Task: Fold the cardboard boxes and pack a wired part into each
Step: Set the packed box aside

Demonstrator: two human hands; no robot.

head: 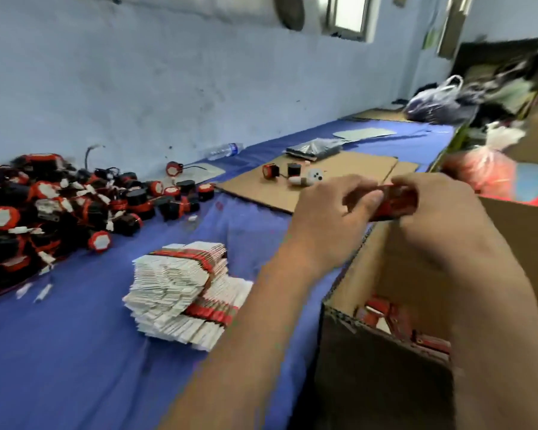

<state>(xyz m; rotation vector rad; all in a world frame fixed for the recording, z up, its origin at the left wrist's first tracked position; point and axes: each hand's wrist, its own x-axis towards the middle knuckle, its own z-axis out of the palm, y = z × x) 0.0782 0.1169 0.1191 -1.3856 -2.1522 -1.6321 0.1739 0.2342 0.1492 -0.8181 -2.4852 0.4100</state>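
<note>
A small red box (396, 202) is pinched between the left hand (333, 218) and right hand (441, 218), above an open carton (354, 293) holding more red boxes. Flat box blanks (184, 287) and wired parts (59, 209) lie on the blue surface (75, 352).

I've got one head-worn wide-angle view, looking forward and down, tilted. Both hands sit close, right of centre: left hand (333, 212), right hand (438, 209). Pale blue wall (137, 88) runs far beyond them.
</note>
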